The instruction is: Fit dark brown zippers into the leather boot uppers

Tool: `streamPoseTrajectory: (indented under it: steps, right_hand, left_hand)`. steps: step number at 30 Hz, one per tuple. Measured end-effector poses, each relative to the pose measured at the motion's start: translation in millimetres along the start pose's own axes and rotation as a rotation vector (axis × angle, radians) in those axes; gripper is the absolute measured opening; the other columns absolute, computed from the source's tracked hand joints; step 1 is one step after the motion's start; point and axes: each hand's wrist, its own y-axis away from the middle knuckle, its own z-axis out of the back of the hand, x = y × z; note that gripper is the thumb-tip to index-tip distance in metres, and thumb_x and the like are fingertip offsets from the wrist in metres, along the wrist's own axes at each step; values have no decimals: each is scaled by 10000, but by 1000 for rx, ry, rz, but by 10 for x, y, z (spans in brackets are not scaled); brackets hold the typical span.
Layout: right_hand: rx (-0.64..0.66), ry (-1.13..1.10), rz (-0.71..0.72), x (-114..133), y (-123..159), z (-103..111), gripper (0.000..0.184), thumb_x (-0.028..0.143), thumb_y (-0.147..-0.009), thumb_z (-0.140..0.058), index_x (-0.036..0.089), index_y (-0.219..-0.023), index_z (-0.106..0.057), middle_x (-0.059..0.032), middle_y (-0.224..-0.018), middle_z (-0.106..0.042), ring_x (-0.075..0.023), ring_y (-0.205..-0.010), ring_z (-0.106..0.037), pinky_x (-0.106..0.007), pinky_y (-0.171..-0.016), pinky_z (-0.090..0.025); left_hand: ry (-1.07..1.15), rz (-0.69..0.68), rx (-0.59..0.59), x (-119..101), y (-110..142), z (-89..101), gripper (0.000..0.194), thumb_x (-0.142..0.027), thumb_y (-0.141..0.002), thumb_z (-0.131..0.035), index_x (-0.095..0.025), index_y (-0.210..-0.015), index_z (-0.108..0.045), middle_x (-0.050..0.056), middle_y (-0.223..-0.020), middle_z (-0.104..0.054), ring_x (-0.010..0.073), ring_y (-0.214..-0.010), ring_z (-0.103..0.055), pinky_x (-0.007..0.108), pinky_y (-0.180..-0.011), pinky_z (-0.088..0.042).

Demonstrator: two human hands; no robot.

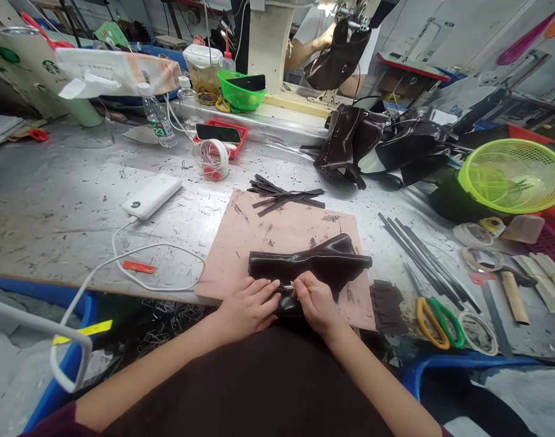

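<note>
A glossy dark brown leather piece [310,262], partly folded, lies across a pink board [227,237] on the bench in front of me. My left hand [252,305] rests on its near edge with the fingers stretched out flat; the thumb is mostly hidden. Close beside it, my right hand [317,301] is closed in a pinch. A small, thin, pale thing [287,287] pokes out from those fingers toward the left fingertips, touching or just over the leather; its kind is too small to tell.
Dark strips [281,195] lie at the board's far edge. Scissors [434,315], longer strips [425,261] and a hammer [514,291] are to the right. A power bank [152,195] with its cable sits left. Behind stands a sewing machine [268,48], with another person beyond.
</note>
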Motion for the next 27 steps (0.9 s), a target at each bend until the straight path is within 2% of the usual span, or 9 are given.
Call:
streamPoseTrajectory:
  steps: [27]
  right_hand:
    - [8, -49, -7, 2, 11, 14, 234, 286, -864, -332, 213, -673, -447, 5, -587, -499, -127, -534, -495, -238, -527, -395]
  left_hand:
    - [14, 2, 6, 16, 7, 5, 281, -353, -845, -435, -186, -1037, -554, 47, -1199, -549, 204, -1021, -487, 338, -823, -323]
